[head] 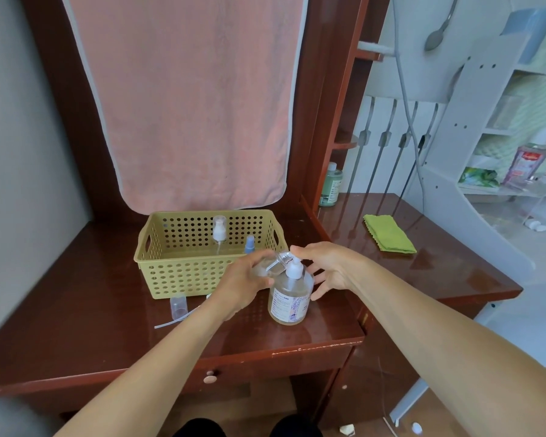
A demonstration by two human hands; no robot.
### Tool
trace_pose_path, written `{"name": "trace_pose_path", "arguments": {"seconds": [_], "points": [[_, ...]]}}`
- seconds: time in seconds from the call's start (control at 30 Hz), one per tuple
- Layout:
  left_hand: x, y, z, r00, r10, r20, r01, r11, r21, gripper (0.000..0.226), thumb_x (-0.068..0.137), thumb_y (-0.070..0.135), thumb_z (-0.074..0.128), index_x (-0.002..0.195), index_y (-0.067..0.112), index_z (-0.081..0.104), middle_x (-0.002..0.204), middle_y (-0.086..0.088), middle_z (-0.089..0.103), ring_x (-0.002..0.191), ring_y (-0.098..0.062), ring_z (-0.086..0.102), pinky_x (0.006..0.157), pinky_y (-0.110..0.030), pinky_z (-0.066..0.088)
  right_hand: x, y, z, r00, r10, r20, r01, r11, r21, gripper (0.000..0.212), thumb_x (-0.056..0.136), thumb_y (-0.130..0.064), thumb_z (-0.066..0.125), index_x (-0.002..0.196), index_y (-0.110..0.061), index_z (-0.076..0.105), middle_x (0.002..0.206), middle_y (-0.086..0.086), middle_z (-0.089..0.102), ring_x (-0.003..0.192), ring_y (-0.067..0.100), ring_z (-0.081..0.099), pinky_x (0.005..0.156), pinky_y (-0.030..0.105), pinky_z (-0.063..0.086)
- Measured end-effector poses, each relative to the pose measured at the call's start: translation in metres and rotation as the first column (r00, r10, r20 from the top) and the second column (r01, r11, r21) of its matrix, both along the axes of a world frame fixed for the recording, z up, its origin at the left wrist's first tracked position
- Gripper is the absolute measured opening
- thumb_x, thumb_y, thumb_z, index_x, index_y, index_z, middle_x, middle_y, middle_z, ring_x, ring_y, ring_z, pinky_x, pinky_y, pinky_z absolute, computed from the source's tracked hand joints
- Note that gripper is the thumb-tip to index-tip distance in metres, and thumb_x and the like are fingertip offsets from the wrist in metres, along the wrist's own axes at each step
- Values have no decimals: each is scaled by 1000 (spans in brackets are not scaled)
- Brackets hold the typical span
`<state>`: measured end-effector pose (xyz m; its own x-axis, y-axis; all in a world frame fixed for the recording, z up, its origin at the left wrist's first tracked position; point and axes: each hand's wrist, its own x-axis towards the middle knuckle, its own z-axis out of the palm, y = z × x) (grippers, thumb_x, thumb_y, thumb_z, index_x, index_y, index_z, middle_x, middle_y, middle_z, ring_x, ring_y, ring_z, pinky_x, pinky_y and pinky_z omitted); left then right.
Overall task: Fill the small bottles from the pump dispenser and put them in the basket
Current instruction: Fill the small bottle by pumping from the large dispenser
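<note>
Left hand (245,280) fingers curled round a small clear bottle (270,267), tilted, mouth at the pump dispenser (290,299) nozzle. Right hand (327,266) fingers loose and spread, one fingertip on the pump top. Dispenser stands on the desk (92,310) just in front of the basket (199,275), which holds two bottles.

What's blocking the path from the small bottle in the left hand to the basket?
Nothing visible. The basket sits open-topped just behind the small bottle; a white-pump bottle and a blue-capped bottle stand inside, centre and right.
</note>
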<state>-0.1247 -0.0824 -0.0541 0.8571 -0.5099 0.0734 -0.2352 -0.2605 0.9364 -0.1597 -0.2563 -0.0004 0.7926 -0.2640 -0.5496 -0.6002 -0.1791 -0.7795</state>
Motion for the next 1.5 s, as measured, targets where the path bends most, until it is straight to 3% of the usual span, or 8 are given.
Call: {"name": "trace_pose_path", "arguments": {"seconds": [0.13, 0.23, 0.33, 0.53, 0.77, 0.93, 1.23, 1.5], "points": [[-1, 1, 4, 1000, -25, 0, 25, 999, -34, 46, 86, 1, 64, 106, 41, 55, 112, 19, 54, 111, -2, 46, 92, -21, 32, -1, -2, 6, 1000, 0, -12, 0, 999, 40, 49, 90, -41, 60, 119, -3, 54, 128, 30, 48, 91, 38, 58, 85, 59, 47], [2, 0, 3, 1000, -14, -7, 14, 1000, -27, 46, 86, 2, 65, 114, 38, 56, 117, 17, 53, 116, -3, 44, 98, -23, 32, 1, -1, 5, 1000, -9, -14, 9, 1000, 20, 49, 92, -40, 58, 125, -6, 51, 130, 30, 48, 107, 43, 56, 88, 60, 45], [2, -2, -1, 1000, 5, 11, -6, 1000, 29, 51, 85, 3, 67, 128, 29, 55, 126, 14, 51, 121, -3, 40, 102, -23, 28, 2, 3, 1, 1000, -15, -1, 15, 1000, -17, 51, 93, -39, 58, 132, -9, 47, 129, 25, 51, 100, 37, 56, 82, 57, 48], [0, 0, -3, 1000, 11, -1, -11, 1000, 17, 51, 85, 5, 67, 127, 31, 55, 134, 12, 51, 128, -6, 39, 103, -24, 28, -4, 3, 2, 1000, 3, -5, -3, 1000, -25, 52, 92, -41, 58, 129, -6, 49, 129, 26, 50, 115, 42, 53, 90, 60, 45], [0, -1, 1, 1000, 3, -15, -3, 1000, -22, 46, 86, 4, 65, 114, 40, 56, 117, 19, 55, 121, -6, 44, 96, -23, 30, 1, 1, 7, 1000, 1, -22, -2, 1000, -12, 44, 91, -41, 59, 115, -4, 54, 132, 32, 45, 117, 46, 50, 93, 60, 43], [0, -1, -1, 999, 17, 29, -17, 999, 32, 49, 85, 4, 66, 127, 29, 56, 127, 16, 52, 128, -6, 39, 101, -22, 27, 2, 6, 2, 1000, -24, 9, 24, 998, -54, 55, 92, -39, 58, 134, -6, 46, 134, 28, 46, 119, 43, 51, 94, 59, 43], [4, -1, 1, 999, -3, -49, 1, 999, -40, 49, 85, 3, 66, 104, 47, 56, 119, 14, 60, 118, -11, 51, 102, -29, 38, 0, -1, 3, 1000, 3, 9, -3, 1000, -4, 54, 91, -46, 57, 122, -2, 53, 132, 29, 48, 119, 42, 50, 99, 59, 42], [7, -3, -8, 1000, 8, -21, -8, 1000, -6, 49, 82, 2, 68, 118, 35, 60, 127, 11, 59, 122, -11, 51, 107, -33, 37, 1, 6, -4, 999, -30, 44, 33, 997, -64, 54, 95, -40, 53, 136, -7, 42, 133, 21, 52, 121, 40, 50, 101, 58, 40]]}}
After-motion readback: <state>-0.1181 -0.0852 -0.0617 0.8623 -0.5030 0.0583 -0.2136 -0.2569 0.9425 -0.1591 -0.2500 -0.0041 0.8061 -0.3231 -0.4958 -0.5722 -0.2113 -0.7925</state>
